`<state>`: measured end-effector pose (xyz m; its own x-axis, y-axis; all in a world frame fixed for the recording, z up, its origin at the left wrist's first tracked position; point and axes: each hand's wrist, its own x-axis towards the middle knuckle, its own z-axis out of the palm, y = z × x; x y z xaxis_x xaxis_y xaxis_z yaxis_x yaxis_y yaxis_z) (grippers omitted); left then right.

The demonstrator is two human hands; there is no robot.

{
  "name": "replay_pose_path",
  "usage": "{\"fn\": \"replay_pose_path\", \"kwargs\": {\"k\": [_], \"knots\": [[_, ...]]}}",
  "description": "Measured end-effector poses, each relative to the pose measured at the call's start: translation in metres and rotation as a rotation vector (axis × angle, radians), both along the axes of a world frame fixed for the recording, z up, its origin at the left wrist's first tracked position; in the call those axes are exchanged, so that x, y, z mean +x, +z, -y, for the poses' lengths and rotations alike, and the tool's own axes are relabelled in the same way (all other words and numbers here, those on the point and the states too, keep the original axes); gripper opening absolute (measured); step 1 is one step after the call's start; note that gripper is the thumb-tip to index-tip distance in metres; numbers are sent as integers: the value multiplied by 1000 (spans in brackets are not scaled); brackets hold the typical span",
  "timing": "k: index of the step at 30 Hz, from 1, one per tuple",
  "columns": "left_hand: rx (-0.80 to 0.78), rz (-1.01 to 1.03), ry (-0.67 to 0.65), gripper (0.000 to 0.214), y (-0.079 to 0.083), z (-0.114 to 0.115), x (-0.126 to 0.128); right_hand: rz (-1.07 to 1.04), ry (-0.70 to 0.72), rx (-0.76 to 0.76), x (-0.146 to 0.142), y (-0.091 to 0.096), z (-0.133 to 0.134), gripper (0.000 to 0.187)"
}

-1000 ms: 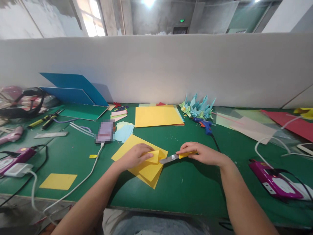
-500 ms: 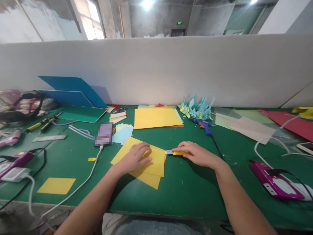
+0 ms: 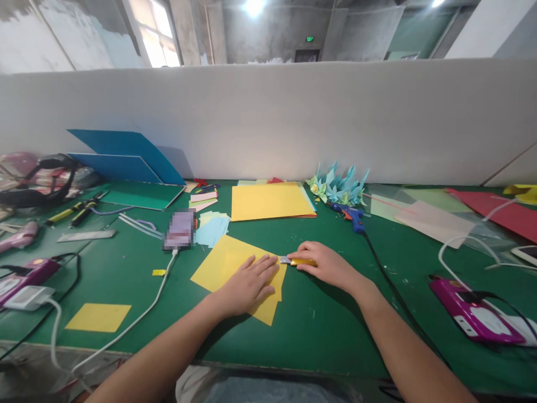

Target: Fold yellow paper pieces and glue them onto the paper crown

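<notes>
Yellow paper sheets [image 3: 220, 259] lie overlapping at the middle of the green table. My left hand [image 3: 250, 284] rests flat on them, fingers stretched out toward their right edge. In my right hand [image 3: 325, 264] is a yellow box cutter [image 3: 302, 262], gripped from above and held low over the table. Its metal blade end points left and meets the right edge of the paper, close to my left fingertips. Whether the blade is between the sheets or only beside them, I cannot tell.
Behind the sheets lies a stack of yellow paper [image 3: 268, 201]. A blue glue gun [image 3: 354, 218] and folded teal paper pieces [image 3: 339, 184] are at the back right. A phone [image 3: 179, 229] on a white cable sits left. Purple power strips [image 3: 474, 310] flank the work area.
My left hand has slid right and a little nearer me across the paper. My right hand has shifted slightly left with the box cutter.
</notes>
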<state>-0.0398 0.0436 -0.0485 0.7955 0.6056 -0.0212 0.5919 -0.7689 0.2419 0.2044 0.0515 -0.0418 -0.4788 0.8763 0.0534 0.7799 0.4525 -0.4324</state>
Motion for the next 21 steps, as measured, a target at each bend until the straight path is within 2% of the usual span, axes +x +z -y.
{"fn": "replay_pose_path", "kwargs": {"k": [21], "knots": [[15, -44, -12, 55, -7, -2, -1, -18, 48, 3, 21, -10, -13, 32]]}}
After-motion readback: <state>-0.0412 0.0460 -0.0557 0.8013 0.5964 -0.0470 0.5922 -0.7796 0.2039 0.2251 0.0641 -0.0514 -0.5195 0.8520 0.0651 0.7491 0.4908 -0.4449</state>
